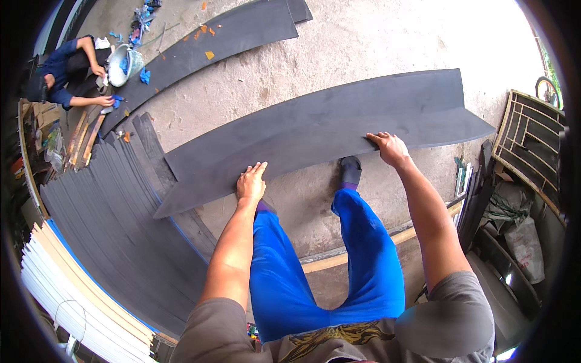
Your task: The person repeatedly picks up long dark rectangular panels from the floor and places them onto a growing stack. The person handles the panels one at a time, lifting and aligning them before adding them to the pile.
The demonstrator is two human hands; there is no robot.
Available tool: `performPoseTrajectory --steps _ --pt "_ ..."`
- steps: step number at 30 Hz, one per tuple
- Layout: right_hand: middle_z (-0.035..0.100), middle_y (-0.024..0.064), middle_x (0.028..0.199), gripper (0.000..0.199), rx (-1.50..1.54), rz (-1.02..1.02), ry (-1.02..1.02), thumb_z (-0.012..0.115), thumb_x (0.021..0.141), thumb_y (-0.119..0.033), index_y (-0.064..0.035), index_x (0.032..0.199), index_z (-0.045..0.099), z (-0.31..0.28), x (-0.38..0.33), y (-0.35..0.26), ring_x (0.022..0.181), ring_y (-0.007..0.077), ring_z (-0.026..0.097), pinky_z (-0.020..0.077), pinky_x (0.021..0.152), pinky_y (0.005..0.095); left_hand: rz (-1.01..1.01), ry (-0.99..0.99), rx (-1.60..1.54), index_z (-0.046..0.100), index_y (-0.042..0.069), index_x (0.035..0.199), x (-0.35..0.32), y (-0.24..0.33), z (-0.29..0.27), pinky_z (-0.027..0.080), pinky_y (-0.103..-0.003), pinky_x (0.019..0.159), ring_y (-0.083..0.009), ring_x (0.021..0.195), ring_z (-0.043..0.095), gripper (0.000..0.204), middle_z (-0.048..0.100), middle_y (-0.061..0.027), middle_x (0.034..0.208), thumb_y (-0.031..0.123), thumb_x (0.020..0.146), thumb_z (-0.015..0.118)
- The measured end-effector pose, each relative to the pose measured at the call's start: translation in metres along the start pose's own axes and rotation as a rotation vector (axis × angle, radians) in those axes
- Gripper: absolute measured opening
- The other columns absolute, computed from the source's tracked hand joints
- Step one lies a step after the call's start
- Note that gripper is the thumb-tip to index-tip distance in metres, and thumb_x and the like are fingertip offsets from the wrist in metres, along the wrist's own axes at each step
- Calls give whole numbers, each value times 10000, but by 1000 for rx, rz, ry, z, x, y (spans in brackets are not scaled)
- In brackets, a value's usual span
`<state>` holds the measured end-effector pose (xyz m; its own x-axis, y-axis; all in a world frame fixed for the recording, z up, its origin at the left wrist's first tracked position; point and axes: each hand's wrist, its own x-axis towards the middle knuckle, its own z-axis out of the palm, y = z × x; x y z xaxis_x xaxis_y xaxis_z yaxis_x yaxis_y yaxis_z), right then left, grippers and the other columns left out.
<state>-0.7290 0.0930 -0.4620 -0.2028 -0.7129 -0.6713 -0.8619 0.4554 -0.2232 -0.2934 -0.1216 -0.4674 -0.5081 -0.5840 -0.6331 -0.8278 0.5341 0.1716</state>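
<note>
— Where's the dark panel?
— Lifted over the concrete floor, straight ahead of the hands, long axis running left to right.
— And the hands?
— Both grip its near edge: left hand towards the left end, right hand nearer the middle; fingers underneath are probably curled, but hidden.
— Around it?
— Stacked dark strips to the left; farther off, a seated person by a white bowl and blue scraps.

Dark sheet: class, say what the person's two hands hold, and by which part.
Both hands grip the dark sheet along its near long edge: the left hand toward its left end, the right hand further right.
</note>
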Motion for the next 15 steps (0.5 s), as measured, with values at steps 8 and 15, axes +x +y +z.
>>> performPoseTrajectory --steps 8,15 --pt "602 152 1454 650 166 -91 284 567 839 40 -197 1444 591 -108 -109 3 1334 333 586 499 1095 423 82 362 -171 644 258 1388 -120 24 -118 582 -427 983 -338 1226 669 752 673 -66 1383 -26 694 698" --pt "599 203 1441 744 215 -194 546 499 787 149 -208 1427 630 -203 -190 -29 1357 362 562 486 1116 430 -8 518 -100 639 249 1401 -258 69 -237 563 -443 1014 -334 1268 644 708 664 -62 1403 -29 751 659"
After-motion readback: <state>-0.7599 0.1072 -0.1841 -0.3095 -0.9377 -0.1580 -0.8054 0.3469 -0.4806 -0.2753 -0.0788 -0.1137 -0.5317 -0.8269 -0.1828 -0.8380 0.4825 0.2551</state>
